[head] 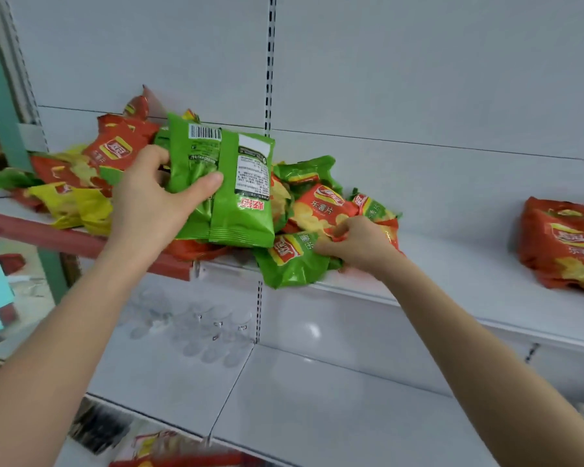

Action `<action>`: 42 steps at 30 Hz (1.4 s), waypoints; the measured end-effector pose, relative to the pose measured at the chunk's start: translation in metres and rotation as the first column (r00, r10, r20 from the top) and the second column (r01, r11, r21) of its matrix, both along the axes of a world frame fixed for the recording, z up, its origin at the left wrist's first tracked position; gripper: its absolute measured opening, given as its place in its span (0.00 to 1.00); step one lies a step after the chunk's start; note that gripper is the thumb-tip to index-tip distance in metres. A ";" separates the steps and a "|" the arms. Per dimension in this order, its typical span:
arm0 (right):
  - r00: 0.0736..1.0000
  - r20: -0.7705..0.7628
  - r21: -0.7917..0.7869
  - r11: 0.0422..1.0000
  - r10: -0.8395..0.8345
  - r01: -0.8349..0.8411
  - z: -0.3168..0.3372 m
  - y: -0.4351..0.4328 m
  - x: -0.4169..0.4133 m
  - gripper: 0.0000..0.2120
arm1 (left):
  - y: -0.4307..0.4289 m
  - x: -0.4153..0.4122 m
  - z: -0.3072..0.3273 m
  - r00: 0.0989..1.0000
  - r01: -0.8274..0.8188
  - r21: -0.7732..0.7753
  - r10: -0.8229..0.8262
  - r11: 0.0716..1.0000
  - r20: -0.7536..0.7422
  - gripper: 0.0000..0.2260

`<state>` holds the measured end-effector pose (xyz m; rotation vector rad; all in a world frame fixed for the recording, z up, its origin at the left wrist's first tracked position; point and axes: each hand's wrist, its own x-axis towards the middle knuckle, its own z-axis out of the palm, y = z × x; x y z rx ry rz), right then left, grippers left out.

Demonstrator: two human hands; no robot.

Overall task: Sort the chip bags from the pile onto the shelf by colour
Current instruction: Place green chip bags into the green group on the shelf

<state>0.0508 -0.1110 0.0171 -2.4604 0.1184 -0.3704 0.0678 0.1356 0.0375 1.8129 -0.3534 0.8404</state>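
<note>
Your left thumb lies pressed across the printed backs of two glossy green foil chip bags, and the other fingers of your left hand are curled behind them out of sight, so the pair is clamped together and held upright, clear of the shelf, left of the frame's centre with a barcode at the top. Your right hand, right of centre and lower, has its fingers bent down and closed on the crinkled lower edge of a red foil chip bag with a crisp picture; the fingertips also touch a green foil chip bag lying face up, which hangs over the shelf's front lip. Both of these belong to the mixed pile of red, green and yellow chip bags that spreads from your right hand across to the left edge of the frame, with a crumpled yellow foil chip bag near the front at the left. The pile rests on the white metal shelf. At the right edge of the frame, well apart from the pile, a small group of red chip bags sits on the same shelf. Below, a white lower shelf carries some clear plastic pieces.
</note>
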 end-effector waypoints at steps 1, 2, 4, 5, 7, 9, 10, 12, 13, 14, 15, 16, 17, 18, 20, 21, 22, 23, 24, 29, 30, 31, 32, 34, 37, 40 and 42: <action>1.000 0.011 0.064 0.998 -0.023 0.022 0.002 -0.005 -0.003 0.18 | 0.000 0.002 -0.002 0.999 0.030 -0.006 -0.030 1.000 -0.014 0.21; 0.999 0.023 0.139 0.990 -0.037 0.033 0.004 -0.011 -0.006 0.17 | -0.001 0.006 -0.004 0.997 0.068 -0.018 -0.068 0.998 -0.023 0.18; 0.997 0.037 0.234 0.971 -0.066 0.056 0.010 -0.023 -0.014 0.14 | -0.007 0.009 -0.012 0.988 0.144 -0.047 -0.146 0.989 -0.048 0.14; 0.996 0.040 0.251 0.965 -0.081 0.069 0.014 -0.028 -0.019 0.13 | -0.012 0.010 -0.016 0.982 0.177 -0.061 -0.181 0.982 -0.060 0.14; 0.993 0.050 0.252 0.964 -0.103 0.087 0.019 -0.034 -0.027 0.10 | -0.023 0.013 -0.026 0.966 0.237 -0.079 -0.244 0.968 -0.084 0.15; 0.991 0.074 0.264 0.961 -0.110 0.087 0.023 -0.039 -0.033 0.10 | -0.031 0.015 -0.037 0.957 0.260 -0.092 -0.269 0.961 -0.111 0.15; 0.989 0.093 0.276 0.957 -0.119 0.089 0.024 -0.043 -0.034 0.12 | -0.033 0.015 -0.040 0.954 0.265 -0.099 -0.276 0.959 -0.118 0.16; 0.975 0.157 0.296 0.949 -0.158 0.106 0.029 -0.049 -0.037 0.13 | -0.036 0.017 -0.043 0.951 0.267 -0.122 -0.282 0.956 -0.128 0.18; 0.960 0.208 0.313 0.943 -0.186 0.115 0.032 -0.052 -0.039 0.13 | -0.037 0.018 -0.042 0.950 0.267 -0.132 -0.284 0.955 -0.130 0.19; 0.938 0.273 0.340 0.933 -0.215 0.115 0.035 -0.054 -0.039 0.14 | -0.038 0.018 -0.041 0.948 0.271 -0.141 -0.290 0.952 -0.131 0.20; 0.910 0.340 0.368 0.924 -0.237 0.103 0.037 -0.055 -0.040 0.14 | -0.039 0.019 -0.040 0.944 0.285 -0.150 -0.305 0.947 -0.130 0.22; 0.883 0.399 0.397 0.915 -0.246 0.076 0.039 -0.054 -0.041 0.14 | -0.040 0.018 -0.040 0.936 0.306 -0.157 -0.326 0.939 -0.130 0.24; 0.868 0.438 0.428 0.903 -0.236 0.030 0.041 -0.051 -0.042 0.14 | -0.041 0.016 -0.041 0.928 0.328 -0.162 -0.350 0.930 -0.129 0.25; 0.866 0.457 0.455 0.890 -0.202 -0.033 0.042 -0.047 -0.042 0.14 | -0.042 0.015 -0.042 0.920 0.350 -0.175 -0.373 0.920 -0.121 0.26; 0.882 0.466 0.448 0.880 -0.077 -0.160 0.040 -0.033 -0.039 0.13 | -0.044 0.016 -0.044 0.898 0.390 -0.246 -0.425 0.887 -0.111 0.24; 0.883 0.470 0.399 0.893 -0.006 -0.207 0.038 -0.026 -0.036 0.13 | -0.044 0.017 -0.044 0.883 0.403 -0.304 -0.454 0.863 -0.120 0.23; 0.876 0.479 0.334 0.911 0.058 -0.243 0.035 -0.019 -0.031 0.13 | -0.045 0.016 -0.041 0.861 0.417 -0.367 -0.491 0.832 -0.134 0.21; 0.864 0.491 0.274 0.921 0.112 -0.275 0.032 -0.012 -0.027 0.13 | -0.046 0.014 -0.037 0.830 0.435 -0.434 -0.538 0.789 -0.147 0.19; 0.850 0.504 0.235 0.923 0.153 -0.305 0.031 -0.005 -0.022 0.14 | -0.048 0.010 -0.031 0.783 0.464 -0.500 -0.602 0.732 -0.155 0.18; 0.792 0.557 0.107 0.925 0.249 -0.366 0.037 0.013 -0.003 0.14 | -0.043 -0.003 -0.016 0.570 0.546 -0.693 -0.815 0.471 -0.105 0.31; 0.789 0.552 0.088 0.922 0.269 -0.376 0.039 0.016 0.001 0.14 | -0.041 -0.006 -0.014 0.585 0.551 -0.676 -0.804 0.490 -0.105 0.28; 0.783 0.550 0.067 0.919 0.291 -0.389 0.041 0.021 0.004 0.14 | -0.040 -0.005 -0.014 0.637 0.540 -0.639 -0.762 0.548 -0.115 0.27; 0.774 0.553 0.054 0.913 0.309 -0.404 0.043 0.025 0.007 0.14 | -0.039 -0.004 -0.015 0.705 0.504 -0.603 -0.698 0.618 -0.126 0.29; 0.769 0.549 0.093 0.890 0.328 -0.446 0.050 0.034 0.009 0.16 | -0.034 0.002 -0.015 0.816 0.403 -0.604 -0.569 0.687 -0.103 0.30; 0.843 0.489 0.246 0.892 0.224 -0.379 0.051 0.040 0.012 0.17 | -0.016 0.008 -0.011 0.880 0.320 -0.670 -0.473 0.670 -0.053 0.28; 0.954 0.298 0.043 0.998 0.031 -0.046 0.036 0.036 0.020 0.26 | 0.005 0.016 -0.012 0.910 0.265 -0.706 -0.413 0.657 -0.043 0.35; 0.994 0.106 -0.179 0.982 -0.035 0.053 0.022 0.040 0.024 0.32 | 0.015 0.023 -0.014 0.907 0.266 -0.732 -0.420 0.627 -0.029 0.36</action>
